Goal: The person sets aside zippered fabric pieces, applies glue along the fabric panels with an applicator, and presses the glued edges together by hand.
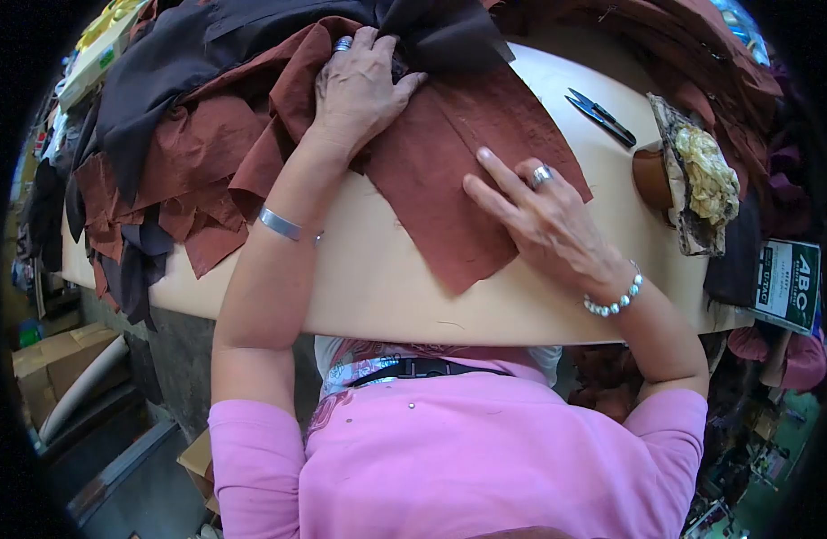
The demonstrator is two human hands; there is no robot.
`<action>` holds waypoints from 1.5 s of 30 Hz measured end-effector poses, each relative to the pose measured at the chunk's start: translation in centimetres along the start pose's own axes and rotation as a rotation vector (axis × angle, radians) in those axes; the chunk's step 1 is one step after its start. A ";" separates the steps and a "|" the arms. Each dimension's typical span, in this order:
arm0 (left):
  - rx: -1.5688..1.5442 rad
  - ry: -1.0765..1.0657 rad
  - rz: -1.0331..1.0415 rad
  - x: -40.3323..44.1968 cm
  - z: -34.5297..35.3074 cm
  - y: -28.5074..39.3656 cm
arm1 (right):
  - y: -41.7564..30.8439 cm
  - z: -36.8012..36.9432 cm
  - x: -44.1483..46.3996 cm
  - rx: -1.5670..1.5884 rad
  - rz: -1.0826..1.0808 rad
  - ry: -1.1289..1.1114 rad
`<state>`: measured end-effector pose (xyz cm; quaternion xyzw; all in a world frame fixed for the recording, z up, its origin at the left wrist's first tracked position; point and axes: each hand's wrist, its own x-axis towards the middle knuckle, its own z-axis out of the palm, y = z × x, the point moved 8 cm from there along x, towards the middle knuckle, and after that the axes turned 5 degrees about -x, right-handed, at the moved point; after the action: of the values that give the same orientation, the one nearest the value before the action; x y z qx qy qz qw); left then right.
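Observation:
A rust-brown cloth panel (458, 189) lies on the pale table, its pointed corner toward the front edge. My left hand (364, 90) rests on bunched brown and dark cloth at the panel's upper left, thumb spread from the bent fingers. The fingertips press down on the fabric. On the panel's right part lies my right hand (557, 220), index and middle fingers stretched out over the cloth and touching it. Dark cloth (440, 36) covers the panel's top end. To the right of the panel are black thread snips (600, 117), lying apart from both hands.
Dark fabric (153, 90) and ragged brown pieces (207, 144) are heaped at the left, some hanging over the edge. More brown cloth (674, 36) lies at the back right. A pincushion-like bundle (705, 171) stands at the right edge. A cardboard box (68, 364) sits below left.

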<state>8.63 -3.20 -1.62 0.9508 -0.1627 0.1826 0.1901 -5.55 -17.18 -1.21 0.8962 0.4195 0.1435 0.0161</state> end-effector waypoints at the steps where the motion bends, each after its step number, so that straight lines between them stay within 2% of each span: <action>1: -0.009 -0.003 -0.016 0.0 0.2 0.0 | -0.2 0.0 -0.7 -0.024 -0.012 0.001; 2: -0.019 -0.005 -0.032 -0.1 0.4 0.1 | -0.5 0.3 -1.4 -0.112 -0.032 0.006; 6: -0.066 0.119 0.019 -0.7 1.8 -0.2 | -1.0 -0.3 -2.7 -0.039 -0.012 0.035; 8: -0.056 0.080 0.085 -0.8 1.7 -0.1 | -1.7 -0.8 -3.3 -0.028 -0.015 0.046; 12: -0.081 -0.007 0.266 0.0 1.5 -0.6 | -3.2 -2.1 -3.5 0.198 -0.006 -0.005; 14: -0.101 -0.055 0.276 0.4 1.5 -0.8 | 0.1 -5.5 -3.3 0.025 0.097 0.125; 15: -0.144 -0.088 0.218 0.6 1.6 -1.0 | 2.1 -7.0 -3.8 -0.069 0.150 0.181; 16: -0.139 -0.107 0.206 0.6 1.6 -1.0 | 5.0 -8.6 -5.4 -0.193 0.330 0.331; 17: -0.130 -0.125 0.193 0.6 1.7 -1.1 | 7.5 -10.4 -6.6 -0.315 0.485 0.360; 18: -0.141 -0.121 0.200 0.5 1.7 -1.0 | 9.3 -11.8 -7.5 -0.402 0.542 0.364; 21: -0.166 -0.113 0.223 0.4 1.4 -0.9 | 14.9 -10.2 -13.0 -0.245 0.839 0.339; 24: -0.209 -0.139 0.252 -0.2 1.2 -0.4 | 15.4 -10.3 -14.1 0.049 0.950 0.419; 27: -0.272 -0.181 0.266 -1.0 1.0 0.2 | 17.3 -11.3 -17.7 0.370 1.114 0.629; 29: -0.307 -0.187 0.259 -1.2 1.1 0.3 | 17.8 -11.4 -20.3 0.573 1.131 0.817; 30: -0.299 -0.149 0.270 -1.3 0.8 0.6 | 17.8 -11.4 -21.7 0.535 1.147 0.867; 35: -0.290 -0.137 0.239 -0.3 0.6 2.0 | 17.2 -9.1 -26.1 0.022 1.274 0.540; 37: -0.266 -0.126 0.234 0.1 0.9 2.0 | 16.5 -7.5 -25.7 0.010 1.315 0.356; 41: -0.323 -0.081 0.279 0.6 0.8 0.9 | 14.1 -9.1 -18.2 -0.202 0.843 0.234; 44: -0.360 -0.052 0.283 0.2 -0.1 0.8 | 14.0 -7.3 -14.5 -0.258 0.665 -0.010; 45: -0.383 -0.073 0.269 0.4 0.2 0.6 | 14.7 -6.7 -14.5 -0.261 0.683 -0.059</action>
<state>8.80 -3.91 -1.40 0.8732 -0.3265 0.1375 0.3348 -5.20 -38.29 3.88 0.9787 0.0736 0.1672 0.0936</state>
